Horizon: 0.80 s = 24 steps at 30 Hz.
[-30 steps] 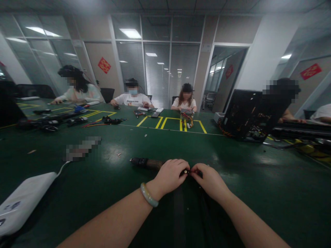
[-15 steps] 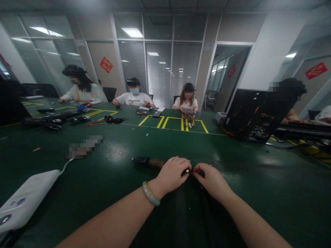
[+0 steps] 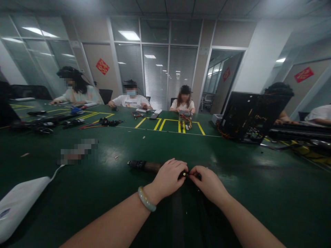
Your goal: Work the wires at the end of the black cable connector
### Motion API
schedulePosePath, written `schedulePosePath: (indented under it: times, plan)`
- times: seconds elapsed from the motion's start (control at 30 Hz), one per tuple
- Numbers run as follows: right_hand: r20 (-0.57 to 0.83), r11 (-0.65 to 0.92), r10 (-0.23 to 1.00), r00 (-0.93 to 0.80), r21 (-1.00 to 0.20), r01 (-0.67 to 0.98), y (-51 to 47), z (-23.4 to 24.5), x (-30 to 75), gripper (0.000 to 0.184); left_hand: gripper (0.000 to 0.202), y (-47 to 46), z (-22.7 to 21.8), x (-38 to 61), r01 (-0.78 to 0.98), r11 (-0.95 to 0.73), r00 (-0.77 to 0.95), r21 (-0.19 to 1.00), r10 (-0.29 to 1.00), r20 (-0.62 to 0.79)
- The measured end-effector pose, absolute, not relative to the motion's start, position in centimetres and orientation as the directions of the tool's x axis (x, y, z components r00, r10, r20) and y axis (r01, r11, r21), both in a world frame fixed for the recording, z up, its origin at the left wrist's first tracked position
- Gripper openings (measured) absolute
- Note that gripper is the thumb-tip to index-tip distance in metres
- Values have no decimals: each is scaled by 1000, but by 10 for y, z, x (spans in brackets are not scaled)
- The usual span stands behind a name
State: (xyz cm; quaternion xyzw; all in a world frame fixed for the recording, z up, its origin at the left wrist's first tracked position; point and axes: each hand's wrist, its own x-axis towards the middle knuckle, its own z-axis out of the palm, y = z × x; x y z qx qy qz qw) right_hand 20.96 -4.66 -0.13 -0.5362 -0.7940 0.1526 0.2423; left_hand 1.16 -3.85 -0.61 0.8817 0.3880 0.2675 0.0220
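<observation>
- Glass walls with blinds and red paper signs stood at the far side of the room.
- Green table filled the near part; yellow lines marked its far part.
- Left hand, with a pale bracelet on the wrist, had its fingers closed around a small dark piece, which was at the near middle of the table.
- Right hand had thumb and forefinger pressed together at the right end of this piece, pinching a thin reddish bit, too small to name.
- Just left of the left hand lay a dark tool, its tip toward the left; the hand hid its other end.
- At the near left lay a white box with a white cable.
- At the far left were dark wires.
- At the right stood a black computer case.
- Several persons sat around the table.
</observation>
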Motion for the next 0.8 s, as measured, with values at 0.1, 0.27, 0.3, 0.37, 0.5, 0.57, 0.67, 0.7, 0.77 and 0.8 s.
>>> schedulePosePath:
  times: [0.1, 0.27, 0.3, 0.37, 0.5, 0.57, 0.67, 0.7, 0.77, 0.8]
  plan:
    - [219, 379, 925, -309, -500, 779, -47, -1, 210, 9, 18, -38, -7, 11, 656, -709, 567, 259, 689, 451]
    - [221, 382, 924, -312, -509, 771, -47, 0, 210, 8, 16, -37, -8, 10, 647, -714, 569, 267, 685, 454]
    - [221, 380, 925, -310, -511, 771, -47, 1, 209, 8, 17, -37, -8, 10, 647, -716, 571, 264, 684, 455]
    - [223, 380, 925, -308, -512, 771, -47, 1, 209, 8, 18, -38, -6, 11, 649, -715, 571, 261, 684, 454]
    - [222, 381, 924, -310, -512, 770, -47, 1, 209, 9, 17, -39, -4, 12, 656, -709, 574, 259, 691, 439]
    - [216, 376, 926, -308, -507, 775, -47, 0, 209, 9, 17, -39, -5, 12, 651, -716, 584, 253, 685, 437]
    - [214, 367, 930, -298, -494, 788, -46, 0, 209, 9, 18, -38, -7, 11, 653, -717, 583, 244, 681, 443]
    - [214, 367, 930, -299, -492, 790, -46, -1, 209, 9, 18, -38, -7, 11, 655, -717, 582, 238, 680, 445]
    - [220, 370, 928, -299, -490, 789, -46, -2, 209, 9, 20, -38, -7, 11, 656, -719, 586, 230, 677, 445]
    - [224, 372, 928, -299, -490, 788, -46, -2, 209, 10, 21, -38, -7, 11, 655, -720, 586, 230, 676, 447]
